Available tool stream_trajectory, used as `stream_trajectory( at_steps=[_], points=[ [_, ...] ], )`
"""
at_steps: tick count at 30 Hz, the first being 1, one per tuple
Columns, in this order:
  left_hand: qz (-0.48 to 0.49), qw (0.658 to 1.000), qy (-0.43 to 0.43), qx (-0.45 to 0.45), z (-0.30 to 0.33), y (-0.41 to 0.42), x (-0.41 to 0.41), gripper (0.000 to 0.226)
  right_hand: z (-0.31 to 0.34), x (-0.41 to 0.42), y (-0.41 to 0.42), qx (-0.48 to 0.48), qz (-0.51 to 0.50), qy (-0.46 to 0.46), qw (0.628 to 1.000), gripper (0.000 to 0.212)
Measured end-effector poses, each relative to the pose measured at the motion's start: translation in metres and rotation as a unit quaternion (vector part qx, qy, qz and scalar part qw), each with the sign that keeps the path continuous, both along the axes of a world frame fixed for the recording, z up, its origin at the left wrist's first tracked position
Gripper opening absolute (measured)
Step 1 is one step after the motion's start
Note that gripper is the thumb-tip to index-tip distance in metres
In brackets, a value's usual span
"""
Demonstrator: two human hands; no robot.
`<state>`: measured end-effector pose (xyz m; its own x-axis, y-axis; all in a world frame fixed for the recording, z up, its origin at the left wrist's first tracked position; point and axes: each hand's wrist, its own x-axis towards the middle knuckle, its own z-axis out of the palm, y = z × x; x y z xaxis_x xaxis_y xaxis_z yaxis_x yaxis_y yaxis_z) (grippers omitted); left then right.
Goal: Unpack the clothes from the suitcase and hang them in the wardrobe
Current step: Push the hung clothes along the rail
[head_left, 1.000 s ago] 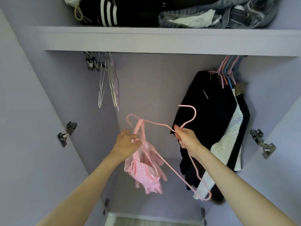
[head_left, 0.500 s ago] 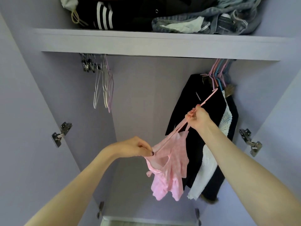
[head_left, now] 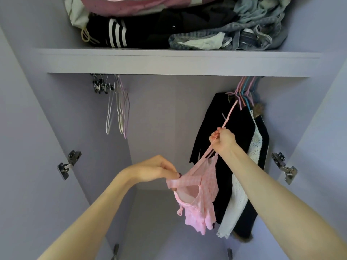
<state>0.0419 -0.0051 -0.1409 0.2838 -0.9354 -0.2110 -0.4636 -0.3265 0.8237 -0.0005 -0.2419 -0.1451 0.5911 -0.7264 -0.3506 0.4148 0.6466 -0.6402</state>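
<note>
A small pink top [head_left: 199, 203] hangs on a thin pink hanger [head_left: 229, 114] inside the open wardrobe. My right hand [head_left: 223, 139] grips the hanger near its neck, and the hook end points up toward the hangers at the right of the rail. My left hand [head_left: 159, 169] pinches the top's upper edge at the hanger's lower end. The suitcase is out of view.
Black and white garments [head_left: 242, 166] hang on coloured hangers [head_left: 244, 92] at the right. Several empty wire hangers [head_left: 118, 109] hang at the left. A shelf [head_left: 169, 61] above holds piled folded clothes [head_left: 187, 29]. Door hinges [head_left: 68, 164] sit on both sides.
My right hand lifted the hanger up and right, toward the hanging clothes. The pink top swung right with it, and my left hand followed, now pinching the fabric's top edge.
</note>
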Motion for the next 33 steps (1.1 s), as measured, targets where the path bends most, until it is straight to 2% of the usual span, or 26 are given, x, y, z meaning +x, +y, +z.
stream_trajectory(
  at_steps=[4,6,9,12,15,18,22,25,27,30,31,33],
  points=[
    [0.079,0.995,-0.042,-0.052,0.009,-0.013,0.003,0.024,0.001,0.004,0.022,-0.052,0.052,-0.021,0.997,0.028],
    [0.089,0.993,-0.077,-0.024,0.007,-0.022,0.001,0.024,0.005,0.006,0.031,-0.056,0.082,-0.050,0.994,0.028],
    [0.064,0.995,-0.078,0.018,-0.002,-0.029,-0.002,0.022,0.011,0.006,0.035,-0.052,0.103,-0.061,0.991,0.029],
    [0.027,0.999,-0.045,0.008,-0.002,-0.033,-0.008,0.024,0.015,-0.002,0.030,-0.080,0.111,-0.031,0.990,0.024],
    [0.006,0.999,-0.032,-0.005,-0.001,-0.041,-0.014,0.015,0.018,-0.011,0.029,-0.143,0.145,0.028,0.979,0.022],
    [0.009,0.999,-0.028,-0.028,-0.002,-0.048,-0.015,0.017,0.019,-0.015,0.028,-0.253,0.180,0.118,0.943,0.010],
    [0.031,0.999,-0.011,-0.038,-0.006,-0.055,-0.014,0.017,0.021,-0.026,0.023,-0.389,0.229,0.274,0.849,0.029],
    [0.057,0.998,-0.011,-0.040,-0.011,-0.062,-0.013,0.015,0.013,-0.034,0.024,-0.428,0.261,0.302,0.811,0.028],
    [0.065,0.997,-0.004,-0.051,-0.015,-0.068,-0.018,0.007,0.006,-0.035,0.020,-0.428,0.247,0.302,0.815,0.026],
    [0.097,0.991,-0.033,-0.086,-0.014,-0.074,-0.020,0.011,0.001,-0.036,0.011,-0.374,0.210,0.269,0.863,0.026],
    [0.112,0.986,-0.076,-0.092,-0.010,-0.075,-0.016,0.013,0.000,-0.036,0.008,-0.343,0.203,0.254,0.881,0.025],
    [0.161,0.958,-0.220,-0.093,0.002,-0.077,-0.003,0.021,0.000,-0.039,0.003,-0.287,0.185,0.243,0.908,0.023]
  ],
)
